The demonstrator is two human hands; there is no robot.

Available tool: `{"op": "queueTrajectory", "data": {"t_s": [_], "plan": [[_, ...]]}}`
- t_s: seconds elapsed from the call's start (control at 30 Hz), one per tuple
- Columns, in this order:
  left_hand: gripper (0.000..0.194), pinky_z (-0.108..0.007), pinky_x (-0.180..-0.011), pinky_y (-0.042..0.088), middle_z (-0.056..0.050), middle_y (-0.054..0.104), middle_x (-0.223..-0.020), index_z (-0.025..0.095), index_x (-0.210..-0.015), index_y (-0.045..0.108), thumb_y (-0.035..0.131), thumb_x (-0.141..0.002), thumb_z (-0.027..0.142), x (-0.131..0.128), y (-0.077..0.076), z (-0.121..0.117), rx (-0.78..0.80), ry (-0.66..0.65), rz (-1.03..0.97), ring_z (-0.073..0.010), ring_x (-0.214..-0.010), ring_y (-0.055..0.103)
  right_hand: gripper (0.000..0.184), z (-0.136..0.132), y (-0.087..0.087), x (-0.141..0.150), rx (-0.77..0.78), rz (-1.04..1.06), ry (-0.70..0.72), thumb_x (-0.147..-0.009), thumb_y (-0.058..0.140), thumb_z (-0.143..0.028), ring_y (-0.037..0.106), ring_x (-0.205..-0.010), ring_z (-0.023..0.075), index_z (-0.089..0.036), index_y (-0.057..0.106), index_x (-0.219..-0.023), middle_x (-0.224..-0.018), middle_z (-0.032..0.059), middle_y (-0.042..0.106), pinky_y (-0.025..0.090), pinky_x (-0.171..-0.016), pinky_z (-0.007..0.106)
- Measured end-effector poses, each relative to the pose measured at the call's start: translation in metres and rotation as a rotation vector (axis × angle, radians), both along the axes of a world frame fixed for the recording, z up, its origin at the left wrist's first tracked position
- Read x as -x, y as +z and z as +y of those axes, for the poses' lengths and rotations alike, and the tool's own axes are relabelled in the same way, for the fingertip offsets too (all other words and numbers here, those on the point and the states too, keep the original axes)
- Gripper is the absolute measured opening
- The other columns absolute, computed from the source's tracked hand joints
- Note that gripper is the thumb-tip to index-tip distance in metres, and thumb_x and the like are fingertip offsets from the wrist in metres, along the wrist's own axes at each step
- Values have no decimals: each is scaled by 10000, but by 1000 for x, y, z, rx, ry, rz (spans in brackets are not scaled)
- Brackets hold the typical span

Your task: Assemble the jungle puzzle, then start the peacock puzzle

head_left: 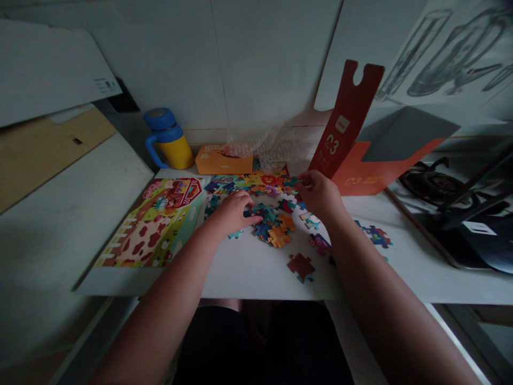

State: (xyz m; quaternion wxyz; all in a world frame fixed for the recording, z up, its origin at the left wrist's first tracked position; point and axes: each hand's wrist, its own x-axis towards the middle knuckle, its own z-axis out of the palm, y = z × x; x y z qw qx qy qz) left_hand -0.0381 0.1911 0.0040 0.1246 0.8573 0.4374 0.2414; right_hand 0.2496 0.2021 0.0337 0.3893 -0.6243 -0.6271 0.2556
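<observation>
My left hand (234, 212) lies palm down on a joined cluster of colourful puzzle pieces (273, 225) in the middle of the white table (248, 270), fingers stretched over the pieces. My right hand (318, 193) is curled, its fingertips pinching a small puzzle piece (291, 183) at the edge of the assembled strip (256, 183) farther back. Loose pieces lie around: a dark red piece (301, 266) near the front, a purple piece (319, 243) by my right wrist, a blue piece (375, 235) to the right.
A farm picture sheet (154, 224) lies at the left. Behind stand a blue and yellow mug (170, 139), an orange box (223, 159), crumpled plastic wrap (266, 143) and a red cardboard piece marked 23 (345, 120). A gas stove (452, 198) is at the right.
</observation>
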Motion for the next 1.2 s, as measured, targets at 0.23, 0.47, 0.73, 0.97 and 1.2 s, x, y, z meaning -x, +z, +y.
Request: {"op": "queueTrajectory", "data": {"t_s": [0.23, 0.47, 0.73, 0.97, 1.2], "plan": [[309, -432, -1038, 546, -81, 705, -1137, 221, -1015, 706, 884, -865, 423, 11, 5, 6, -106, 162, -14, -276, -1130, 676, 214, -5, 10, -4, -77, -192, -70, -968, 649, -337, 720, -761, 196, -207, 707, -1127, -987, 86, 797, 485, -629, 268], [284, -435, -1020, 559, -87, 703, -1097, 220, -955, 744, 878, -861, 453, 17, 4, 7, -110, 250, 50, -293, -1097, 686, 204, -1, 4, -8, -37, -274, -38, -941, 655, -329, 722, -812, 208, -215, 738, -1089, -973, 67, 804, 459, -652, 278], [363, -441, -1062, 546, -105, 689, -1179, 204, -1147, 753, 867, -885, 427, 13, 9, 2, -79, 188, 21, -294, -1160, 678, 198, -6, 7, -8, 1, -615, -103, -990, 593, -282, 740, -904, 292, -208, 765, -1054, -1007, 145, 807, 455, -727, 336], [414, -483, -1153, 499, -100, 628, -1391, 283, -1129, 790, 936, -803, 492, 10, 6, -3, 33, -23, 48, -308, -1316, 629, 331, -11, 14, -6, 151, -501, 538, -833, 866, -463, 708, -837, 209, -258, 780, -1080, -1004, 30, 794, 478, -727, 297], [290, -468, -1168, 497, -88, 615, -1413, 287, -1028, 796, 920, -824, 452, 15, 7, -3, 101, -35, 50, -295, -1346, 618, 439, -15, 15, -5, 232, -555, 680, -756, 928, -407, 704, -977, 239, -255, 752, -1129, -1135, 53, 766, 502, -832, 312]]}}
